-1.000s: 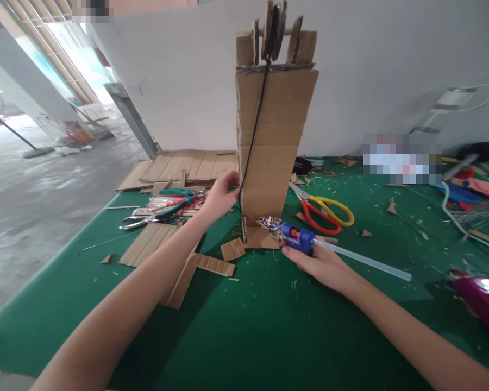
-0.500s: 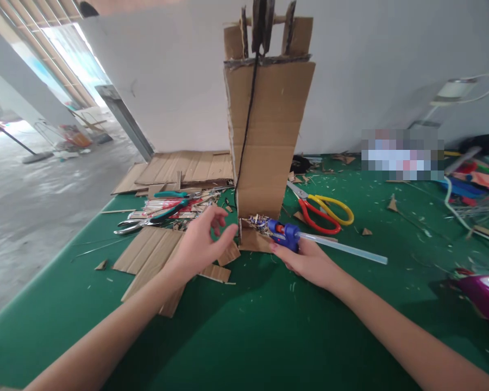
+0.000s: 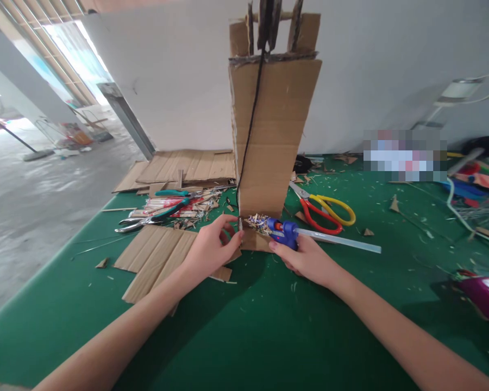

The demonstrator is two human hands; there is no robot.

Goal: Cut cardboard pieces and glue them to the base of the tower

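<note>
A tall cardboard tower (image 3: 269, 130) stands on the green table (image 3: 269, 326), with a black string (image 3: 250, 125) hanging down its front left edge. My left hand (image 3: 212, 251) pinches the bottom left corner of the tower near the string's lower end. My right hand (image 3: 305, 259) grips a blue glue gun (image 3: 283, 232) whose nozzle points into an opening at the tower's base, where shredded scraps lie. A clear glue stick (image 3: 342, 242) sticks out behind the gun.
Red-and-yellow scissors (image 3: 324, 210) lie right of the tower. Pliers (image 3: 155, 214) and flat cardboard pieces (image 3: 155, 260) lie to the left, more cardboard sheets (image 3: 183, 165) behind. A purple object (image 3: 487, 296) and cables sit at the right edge. The table's left edge drops to a concrete floor.
My left hand left the string higher up the tower, dropped down and now pinches the tower's bottom left corner. My right hand with the glue gun stayed at the base opening.
</note>
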